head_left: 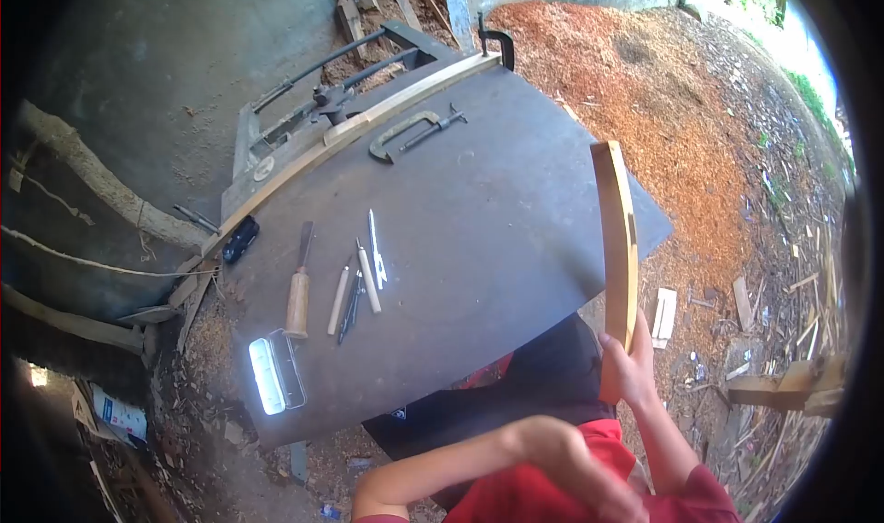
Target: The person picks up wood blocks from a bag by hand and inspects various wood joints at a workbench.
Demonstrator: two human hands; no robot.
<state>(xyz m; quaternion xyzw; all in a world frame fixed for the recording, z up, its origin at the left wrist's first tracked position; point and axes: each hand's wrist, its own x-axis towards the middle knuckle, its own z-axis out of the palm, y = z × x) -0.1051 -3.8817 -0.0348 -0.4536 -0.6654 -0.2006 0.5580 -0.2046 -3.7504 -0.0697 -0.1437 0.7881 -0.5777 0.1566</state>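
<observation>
My right hand (633, 368) is wrapped round the lower end of a long wooden board (619, 238), which stands almost upright beside the table's right edge. A notch or dark mark shows on the board's side. My left hand (589, 472) is in front of my red shirt, below the board and apart from it; motion smears its fingers. On the dark table (460, 219) lie a wood-handled chisel (298, 293), two slim wood-handled tools (339, 300) (369, 282), a dark compass-like tool (350, 309) and a silvery pointed tool (376, 247).
An open white case (268, 376) lies at the table's near left corner. A C-clamp (405, 136) rests near the far edge, where a wooden strip (368, 118) is held by another clamp (497, 42). Wood shavings (626, 90) cover the ground beyond. A timber piece (783, 389) juts in at right.
</observation>
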